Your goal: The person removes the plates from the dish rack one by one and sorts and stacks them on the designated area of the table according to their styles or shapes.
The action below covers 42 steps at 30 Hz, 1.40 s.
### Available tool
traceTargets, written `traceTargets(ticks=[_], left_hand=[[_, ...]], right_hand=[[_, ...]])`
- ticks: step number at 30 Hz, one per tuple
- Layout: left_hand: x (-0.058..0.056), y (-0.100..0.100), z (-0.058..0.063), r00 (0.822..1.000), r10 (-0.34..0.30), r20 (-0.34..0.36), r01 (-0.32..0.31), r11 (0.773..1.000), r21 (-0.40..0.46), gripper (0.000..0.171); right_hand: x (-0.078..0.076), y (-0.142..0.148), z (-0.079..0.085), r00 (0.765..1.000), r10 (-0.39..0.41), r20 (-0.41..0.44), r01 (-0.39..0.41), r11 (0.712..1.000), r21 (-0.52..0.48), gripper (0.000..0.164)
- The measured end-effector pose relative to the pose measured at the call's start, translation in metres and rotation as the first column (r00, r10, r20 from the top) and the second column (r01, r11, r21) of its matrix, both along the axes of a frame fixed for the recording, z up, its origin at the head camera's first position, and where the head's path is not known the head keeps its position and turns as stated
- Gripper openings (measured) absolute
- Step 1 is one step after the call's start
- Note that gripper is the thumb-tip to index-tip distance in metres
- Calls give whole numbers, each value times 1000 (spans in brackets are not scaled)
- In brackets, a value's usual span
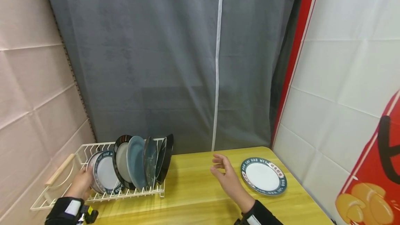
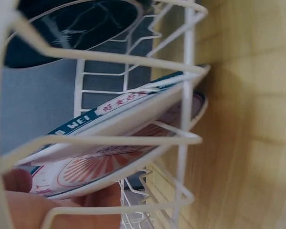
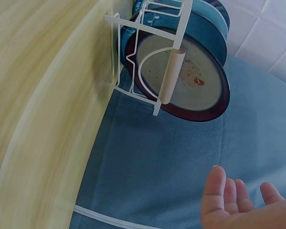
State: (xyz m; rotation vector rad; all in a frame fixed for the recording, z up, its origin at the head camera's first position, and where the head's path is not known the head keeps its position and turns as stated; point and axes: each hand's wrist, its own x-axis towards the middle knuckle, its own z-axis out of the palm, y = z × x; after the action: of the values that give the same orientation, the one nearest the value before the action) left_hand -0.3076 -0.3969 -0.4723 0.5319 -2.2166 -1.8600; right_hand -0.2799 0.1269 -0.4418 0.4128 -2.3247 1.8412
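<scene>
My left hand (image 1: 79,184) is at the left part of a white wire dish rack (image 1: 47,204). It pinches the edge of a white plate (image 2: 97,171) with a red sunburst pattern, the thumb on one face and fingers behind. Leaning close beside that plate stands another plate with a blue-green lettered rim (image 1: 107,173). My right hand (image 1: 230,180) hovers over the table with relaxed fingers and holds nothing. To its right, a matching lettered plate (image 1: 263,175) lies flat on the table.
Farther right in the rack stand a black-rimmed plate (image 1: 122,160), a blue plate (image 1: 136,162), a dark marbled dish (image 1: 150,162) and a black dish (image 1: 165,159). A wooden handle (image 1: 60,170) tops the rack's left end. A grey curtain (image 1: 175,79) hangs behind the yellow wooden table (image 1: 193,190).
</scene>
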Motion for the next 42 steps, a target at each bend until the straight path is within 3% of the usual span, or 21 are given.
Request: traceTargets(ticks=[5, 7, 11, 13, 14, 15, 18, 20, 22, 28, 32, 35, 39, 42], left_hand=[[-5, 2, -8, 995, 53, -84, -63, 990, -126, 64], [-10, -4, -20, 980, 90, -178, -111, 987, -113, 58], [-7, 0, -15, 961, 121, -251, -146, 986, -83, 60], [-23, -18, -32, 942, 179, -285, -221, 967, -125, 60], [-20, -16, -24, 944, 179, -278, -227, 962, -150, 63], [-21, -17, -23, 930, 203, -307, -261, 952, -161, 62], [-19, -14, -17, 863, 273, -425, -376, 909, -179, 57], [4, 12, 15, 827, 296, -478, -403, 905, -137, 55], [13, 23, 29, 792, 327, -516, -441, 891, -112, 55], [17, 35, 51, 699, 393, -597, -502, 865, -17, 54], [21, 44, 68, 667, 442, -600, -524, 851, 45, 54], [26, 55, 83, 655, 450, -607, -494, 863, 108, 53], [32, 76, 99, 638, 437, -634, -416, 888, 194, 49], [36, 93, 106, 614, 426, -665, -309, 904, 294, 45]], right_hand=[[0, -1, -1, 1000, -2, 4, 2, 1000, 1, 53], [-1, -1, -2, 1000, -4, 8, 4, 1000, 3, 53], [-2, -1, -3, 1000, -8, 4, 8, 1000, 9, 54], [-2, 0, -4, 1000, -7, -1, 7, 1000, 10, 54], [-2, 0, -4, 1000, -5, -3, 5, 1000, 11, 54], [-2, 0, -4, 1000, -3, -5, 3, 1000, 10, 54], [-1, 0, -3, 1000, -2, -6, 2, 1000, 8, 55], [-1, 0, -2, 1000, -1, -6, 1, 1000, 8, 55], [-2, -1, -1, 1000, -1, -4, 1, 1000, 8, 54], [-4, -4, 3, 1000, 13, 0, -13, 1000, -3, 55], [-5, -8, 6, 1000, 17, -3, -17, 1000, -7, 55], [-6, -10, 8, 1000, 26, -10, -26, 1000, -10, 55], [-8, -13, 9, 999, 42, -22, -42, 999, -8, 55], [-9, -17, 10, 998, 51, -26, -51, 999, -8, 54]])
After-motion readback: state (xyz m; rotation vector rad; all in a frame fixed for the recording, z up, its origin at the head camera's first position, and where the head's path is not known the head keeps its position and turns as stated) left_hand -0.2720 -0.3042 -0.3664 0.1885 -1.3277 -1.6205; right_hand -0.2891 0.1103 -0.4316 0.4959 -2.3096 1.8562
